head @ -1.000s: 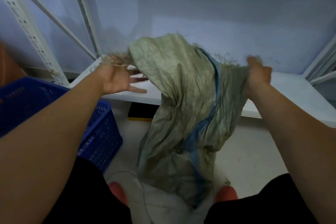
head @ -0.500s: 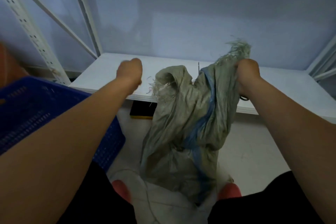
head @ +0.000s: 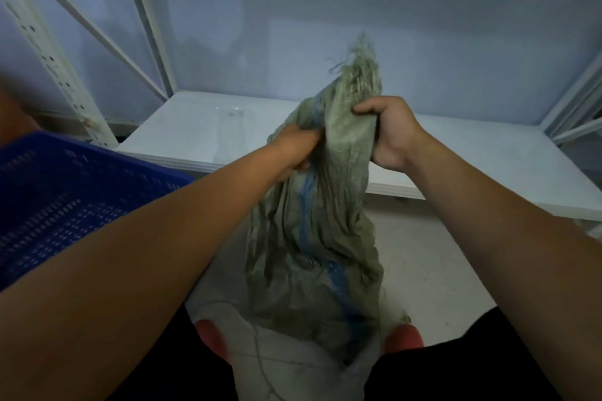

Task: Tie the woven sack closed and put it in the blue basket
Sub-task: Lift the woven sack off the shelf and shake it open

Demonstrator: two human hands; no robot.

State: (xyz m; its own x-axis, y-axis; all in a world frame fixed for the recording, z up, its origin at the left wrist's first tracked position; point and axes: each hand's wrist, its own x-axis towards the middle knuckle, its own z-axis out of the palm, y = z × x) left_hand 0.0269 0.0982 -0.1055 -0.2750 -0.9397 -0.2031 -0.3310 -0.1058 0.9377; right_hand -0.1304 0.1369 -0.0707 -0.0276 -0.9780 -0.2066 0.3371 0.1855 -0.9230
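Head view: your blue basket (head: 65, 192) sits at near left, nothing visible inside it. The woven sack (head: 312, 238) stands between your feet, crumpled grey-green with a blue stripe. Your left hand (head: 294, 150) and right hand (head: 391, 133) both clench its gathered neck, frayed threads sticking up beyond.

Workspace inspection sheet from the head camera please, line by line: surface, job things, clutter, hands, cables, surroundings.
Surface: pale floor; white shelf board bare.
Job's things: woven sack upright between the feet, neck gathered, no knot visible; blue basket at left.
Clutter: nothing seen.
Grippers: left hand and right hand both grip the sack's neck.
Cables: thin cord on white sheet under sack.
Surroundings: white shelving upright, plain wall.
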